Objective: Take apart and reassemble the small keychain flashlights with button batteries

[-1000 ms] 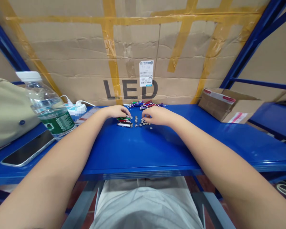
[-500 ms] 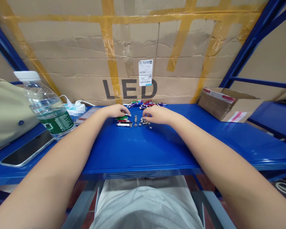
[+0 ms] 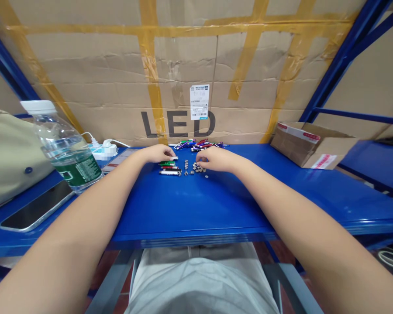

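My left hand (image 3: 157,153) rests far out on the blue shelf (image 3: 190,205), fingers curled round a small silver cylinder whose tip pokes out to the right. Just below it lie three little keychain torches (image 3: 169,168), green, red and silver. My right hand (image 3: 213,159) is closed in a pinch over a scatter of small round button cells (image 3: 196,168). Behind both hands a heap of coloured keychain torches (image 3: 199,143) lies against the cardboard.
A big taped cardboard box marked LED (image 3: 183,78) fills the back. At left stand a water bottle (image 3: 65,148), a phone (image 3: 36,209), a power strip (image 3: 101,149) and a beige bag (image 3: 9,152). A small open carton (image 3: 311,144) sits at right.
Both hands stay in place with only slight finger movement. The silver piece in my left hand now pokes out more clearly.
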Tool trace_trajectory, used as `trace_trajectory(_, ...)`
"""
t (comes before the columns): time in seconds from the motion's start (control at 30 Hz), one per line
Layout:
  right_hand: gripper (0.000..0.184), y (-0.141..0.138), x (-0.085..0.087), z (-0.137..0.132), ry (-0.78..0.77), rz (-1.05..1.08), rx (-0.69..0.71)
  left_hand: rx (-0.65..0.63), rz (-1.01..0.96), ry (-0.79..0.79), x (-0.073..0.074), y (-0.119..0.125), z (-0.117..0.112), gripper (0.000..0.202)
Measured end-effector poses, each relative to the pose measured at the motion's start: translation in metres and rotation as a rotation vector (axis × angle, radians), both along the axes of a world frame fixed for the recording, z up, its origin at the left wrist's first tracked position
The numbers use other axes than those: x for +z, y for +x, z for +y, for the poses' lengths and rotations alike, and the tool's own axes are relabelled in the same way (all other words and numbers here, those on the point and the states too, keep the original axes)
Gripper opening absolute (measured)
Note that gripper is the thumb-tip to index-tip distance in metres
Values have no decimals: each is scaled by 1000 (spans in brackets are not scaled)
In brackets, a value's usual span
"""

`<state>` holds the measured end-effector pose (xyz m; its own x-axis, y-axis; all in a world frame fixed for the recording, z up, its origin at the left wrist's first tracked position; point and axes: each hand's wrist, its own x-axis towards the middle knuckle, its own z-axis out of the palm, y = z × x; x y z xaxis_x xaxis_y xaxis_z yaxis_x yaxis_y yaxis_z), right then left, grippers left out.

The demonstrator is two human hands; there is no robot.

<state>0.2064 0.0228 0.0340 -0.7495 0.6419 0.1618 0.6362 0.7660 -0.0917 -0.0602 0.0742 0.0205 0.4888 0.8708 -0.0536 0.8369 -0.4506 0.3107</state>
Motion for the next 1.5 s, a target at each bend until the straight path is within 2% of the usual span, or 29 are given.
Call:
trace_trajectory(0.13,20,8,2,6,22,37,-55,-28,-43,-48,2,-1,-5,35)
trace_trajectory(0.3,21,25,-2,25,45,135,-184,-17,5,-120,13,8,-4,35)
trace_trajectory(0.37,21,33,-6,35,62,186,-218,54,28,-33,17,22,4,36)
trace_trajectory(0.43,20,39,-9,42,63,217,-259,111,64,120,17,42,15,34)
trace_trajectory(0.53,19,45,-12,47,60,248,-304,45,105,289,10,79,35,31)
trace_trajectory(0.63,19,49,-12,48,77,262,-321,7,237,354,1,108,48,30)
trace_trajectory(0.73,18,50,-13,50,89,264,-327,35,370,382,-3,120,54,29)
trace_trajectory(0.83,18,51,-15,53,101,268,-316,54,422,397,-2,118,53,28)
trace_trajectory(1.03,16,48,-21,58,123,331,-280,46,327,461,16,105,39,22)
trace_trajectory(1.13,24,40,-24,57,100,418,-222,54,202,513,25,100,23,19)
trace_trajectory(1.23,30,31,-24,52,12,523,-142,16,9,481,30,95,-1,19)
trace_trajectory(1.37,20,22,-18,39,-175,579,-5,-69,-140,483,27,88,-32,21)
trace_trajectory(1.43,15,20,-15,33,-279,561,33,-79,-150,514,21,85,-42,20)
trace_trajectory(1.5,12,19,-13,30,-305,538,33,-63,-141,551,14,81,-45,19)
